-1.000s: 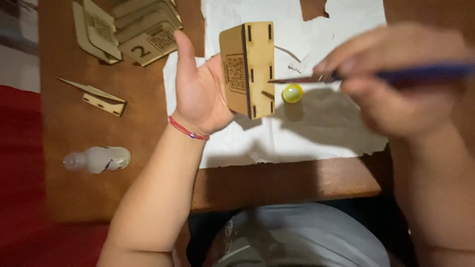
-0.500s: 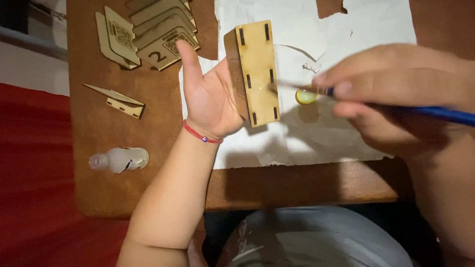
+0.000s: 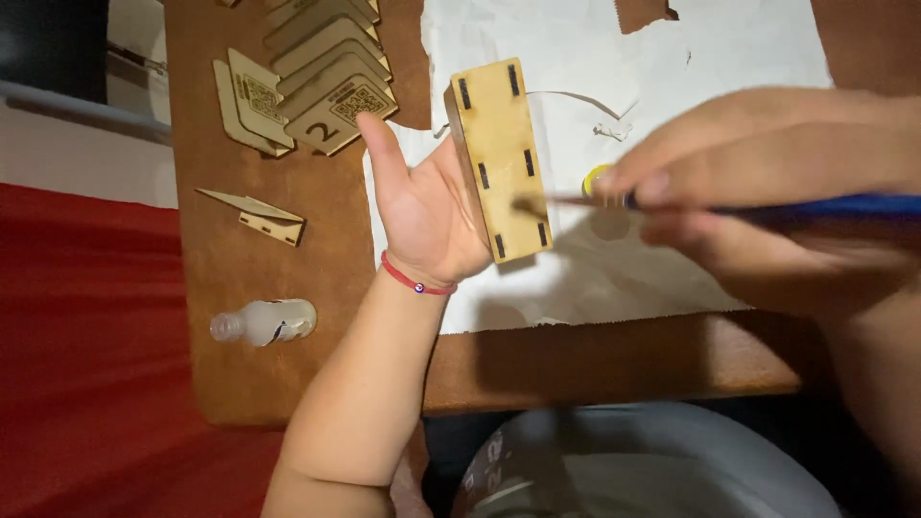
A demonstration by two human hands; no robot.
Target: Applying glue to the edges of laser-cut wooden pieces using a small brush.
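Near me, my left hand cupped the slotted wooden box upright over the white paper. At three o'clock my right hand pinched a blue-handled brush; light, steady strokes seemed best. Farther off, the yellow paint cap was half hidden, my fingers blurred.

A: What's on my arms?

B: My left hand has a thin red cord bracelet at the wrist, with one small dark bead. Forearm bare, no sleeve.

A: Right?

B: My right hand is blurred. No ring, watch or sleeve visible. Grey garment at my lap.
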